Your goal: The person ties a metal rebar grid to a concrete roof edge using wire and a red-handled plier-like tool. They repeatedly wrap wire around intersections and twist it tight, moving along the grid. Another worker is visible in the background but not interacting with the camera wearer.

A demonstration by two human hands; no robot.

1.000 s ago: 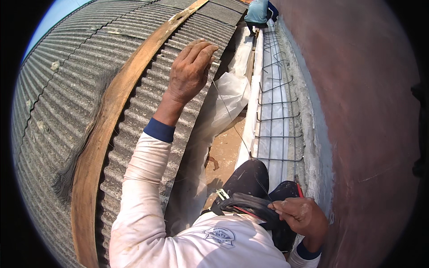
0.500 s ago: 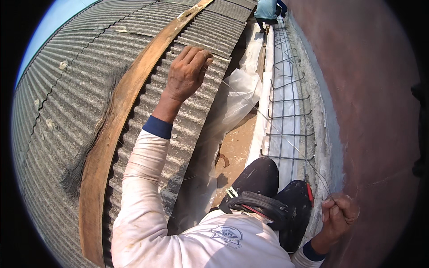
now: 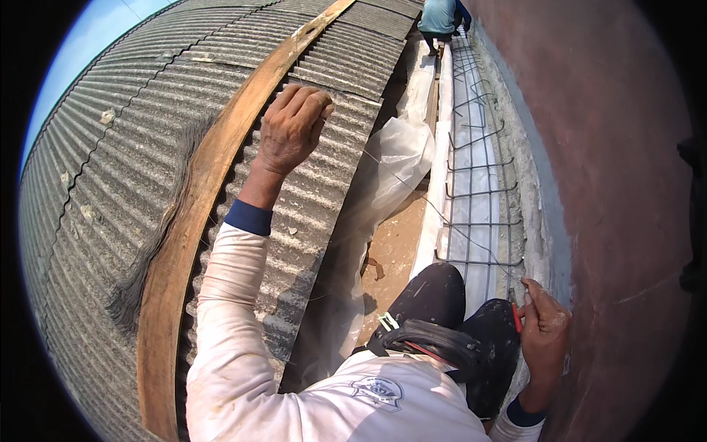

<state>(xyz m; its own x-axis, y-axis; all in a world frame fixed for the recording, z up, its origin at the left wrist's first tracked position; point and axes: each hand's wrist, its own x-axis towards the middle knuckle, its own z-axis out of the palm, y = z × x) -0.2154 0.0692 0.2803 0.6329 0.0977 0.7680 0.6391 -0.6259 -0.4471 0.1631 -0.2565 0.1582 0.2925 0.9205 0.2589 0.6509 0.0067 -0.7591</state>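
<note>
My left hand [image 3: 292, 132] is raised over the corrugated roof, its fingers closed on one end of a thin wire [image 3: 407, 184]. The wire runs slack down to the right across the steel rebar cage [image 3: 482, 225]. Low on the right, my right hand [image 3: 545, 325] has thumb and index finger together where the wire's other end reaches; the exact grip is small. Right beside these fingers, along my thigh, is a tool with a red handle [image 3: 518, 320]; whether the hand touches it I cannot tell.
A wooden plank [image 3: 213, 169] lies on the grey corrugated roofing [image 3: 103, 214], with a bundle of thin wires [image 3: 173, 199] beside it. Plastic sheeting [image 3: 398, 155] hangs by a gap. A reddish wall [image 3: 626, 221] rises at right. Another person [image 3: 438, 18] crouches at the far end.
My left hand has shifted slightly left and down. My right hand has moved up and left, close to the red-handled tool, and the wire now hangs slacker.
</note>
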